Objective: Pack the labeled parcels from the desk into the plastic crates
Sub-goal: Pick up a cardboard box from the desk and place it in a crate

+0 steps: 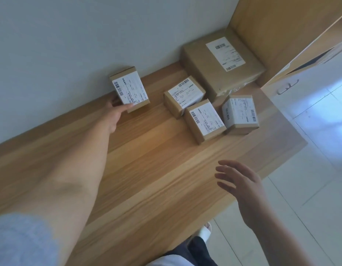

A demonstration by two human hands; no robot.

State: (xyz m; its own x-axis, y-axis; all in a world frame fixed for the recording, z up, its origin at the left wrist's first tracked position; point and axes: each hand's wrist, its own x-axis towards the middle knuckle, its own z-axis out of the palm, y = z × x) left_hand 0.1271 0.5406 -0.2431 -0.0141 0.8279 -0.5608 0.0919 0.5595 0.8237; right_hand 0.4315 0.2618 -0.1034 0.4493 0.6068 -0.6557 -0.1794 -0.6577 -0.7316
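Observation:
My left hand [116, 114] reaches far across the wooden desk [151, 169] and grips a small brown parcel [130, 89] with a white label, tilted near the wall. Three similar small labeled parcels cluster to the right: one [183, 96] at the back, one [204, 120] in front, one [240, 114] furthest right. A larger flat labeled parcel [222, 62] lies behind them against the wooden side panel. My right hand [241, 181] hovers over the desk's near edge with fingers spread and holds nothing. No crate is in view.
A grey wall [70, 35] runs behind the desk. A wooden cabinet panel [281, 31] rises at the right, with a white drawer front and handle [287, 86] below it. Pale tiled floor [310, 169] lies to the right; my foot in a white slipper [205, 230] shows below.

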